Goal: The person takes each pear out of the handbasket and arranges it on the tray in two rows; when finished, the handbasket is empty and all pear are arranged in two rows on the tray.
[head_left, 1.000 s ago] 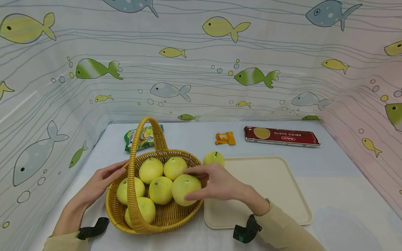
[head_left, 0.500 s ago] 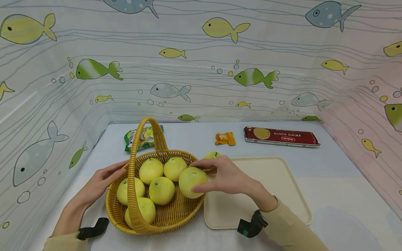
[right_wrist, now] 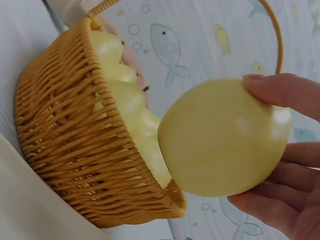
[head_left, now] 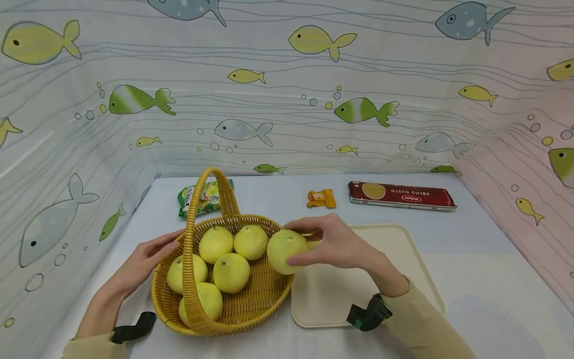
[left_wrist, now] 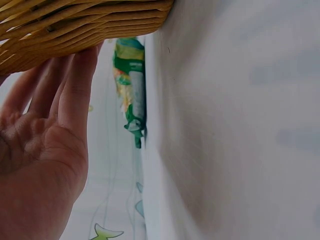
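My right hand (head_left: pixel 332 242) pinches a round yellow-green pear (head_left: pixel 283 252) between thumb and fingers, at the right rim of the wicker basket (head_left: pixel 242 319). The right wrist view has the held pear (right_wrist: pixel 220 140) beyond the basket's rim, thumb on one side and fingers on the other. Inside the basket lie several more pears (head_left: pixel 230 272). My left hand (head_left: pixel 141 262) rests against the basket's left side; its fingers (left_wrist: pixel 75 95) extend straight to the wicker wall in the left wrist view. Behind my right hand, another pear (head_left: pixel 314 244) is mostly hidden.
A cream tray (head_left: pixel 372 294) lies right of the basket. Towards the back are a green snack packet (head_left: pixel 210 197), a small orange-wrapped sweet (head_left: pixel 321 198) and a long dark-red package (head_left: pixel 402 195). The basket's tall handle (head_left: pixel 190 259) arches over its left part.
My right hand has lifted the pear from among the others and carried it rightward to the basket's rim, now covering most of the pear behind. The left hand and basket have stayed put.
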Motion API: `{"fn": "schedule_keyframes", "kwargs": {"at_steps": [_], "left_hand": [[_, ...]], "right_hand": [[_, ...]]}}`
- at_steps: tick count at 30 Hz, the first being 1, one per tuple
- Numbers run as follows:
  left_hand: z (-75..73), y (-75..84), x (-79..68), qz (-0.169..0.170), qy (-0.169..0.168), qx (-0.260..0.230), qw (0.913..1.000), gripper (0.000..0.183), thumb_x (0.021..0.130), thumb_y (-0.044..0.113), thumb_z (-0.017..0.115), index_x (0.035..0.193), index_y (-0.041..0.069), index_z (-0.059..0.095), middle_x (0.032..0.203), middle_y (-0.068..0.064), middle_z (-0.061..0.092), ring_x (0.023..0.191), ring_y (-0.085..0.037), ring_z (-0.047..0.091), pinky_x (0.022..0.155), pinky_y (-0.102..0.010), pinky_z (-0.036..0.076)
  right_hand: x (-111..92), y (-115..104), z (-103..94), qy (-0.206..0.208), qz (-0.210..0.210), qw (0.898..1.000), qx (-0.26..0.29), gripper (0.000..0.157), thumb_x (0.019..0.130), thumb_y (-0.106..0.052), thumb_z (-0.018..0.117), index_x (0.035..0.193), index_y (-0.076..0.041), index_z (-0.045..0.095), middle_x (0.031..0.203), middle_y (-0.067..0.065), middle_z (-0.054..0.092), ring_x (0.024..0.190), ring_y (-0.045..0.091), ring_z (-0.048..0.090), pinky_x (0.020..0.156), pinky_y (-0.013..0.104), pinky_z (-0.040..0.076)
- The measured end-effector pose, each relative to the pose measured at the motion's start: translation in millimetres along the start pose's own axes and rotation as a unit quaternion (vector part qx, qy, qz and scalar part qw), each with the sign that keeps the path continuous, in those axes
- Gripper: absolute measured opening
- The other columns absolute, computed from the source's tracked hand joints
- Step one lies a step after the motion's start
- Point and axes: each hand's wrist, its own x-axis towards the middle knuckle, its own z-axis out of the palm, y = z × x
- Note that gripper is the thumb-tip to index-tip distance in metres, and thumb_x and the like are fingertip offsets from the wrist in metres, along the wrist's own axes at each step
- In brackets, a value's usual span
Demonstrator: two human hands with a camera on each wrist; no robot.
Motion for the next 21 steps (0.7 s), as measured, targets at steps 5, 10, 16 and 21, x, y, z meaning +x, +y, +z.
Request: {"fn": "schedule_keyframes", "kwargs": {"at_steps": [5,10,16,21], "left_hand": [[1.5,-2.8,-0.4,0.003,-0.001,0.000,1.0000,0.047,0.109,0.025,0.043,0.153,0.008,0.041,0.141,0.020,0.051,0.125,0.018,0.041,0.096,-0.006,0.039],[1.1,-2.5,-0.4,0.001,0.006,0.011,0.9999,0.048,0.109,0.027,0.043,0.153,0.008,0.041,0.140,0.022,0.051,0.124,0.019,0.040,0.095,-0.005,0.039],[0.9,0.7,0.6,-0.005,0.006,0.017,0.9998,0.048,0.109,0.028,0.043,0.153,0.009,0.042,0.141,0.020,0.051,0.123,0.020,0.040,0.094,-0.006,0.039],[1.7,2.9,0.5,-0.020,0.010,0.026,0.9994,0.049,0.108,0.032,0.044,0.153,0.010,0.042,0.143,0.016,0.051,0.122,0.021,0.039,0.094,-0.005,0.038]], "right_hand": [[-4.1,-0.6,-10.5,0.015,0.007,1.000,-0.017,0.051,0.077,-0.031,0.088,0.123,-0.019,0.071,0.117,-0.006,0.072,0.105,0.009,0.067,0.088,0.029,0.057],[-11.7,-0.7,-23.3,0.039,0.033,0.998,-0.020,0.053,0.077,-0.029,0.088,0.126,-0.020,0.070,0.119,-0.004,0.071,0.109,0.011,0.067,0.088,0.028,0.057],[-25.3,5.9,-36.9,0.081,0.062,0.995,-0.017,0.055,0.076,-0.026,0.089,0.127,-0.018,0.070,0.122,-0.001,0.070,0.109,0.014,0.067,0.087,0.028,0.057],[-34.7,15.4,-46.0,0.100,0.071,0.992,-0.030,0.055,0.077,-0.025,0.088,0.128,-0.016,0.069,0.122,0.001,0.070,0.107,0.016,0.068,0.087,0.028,0.058]]}}
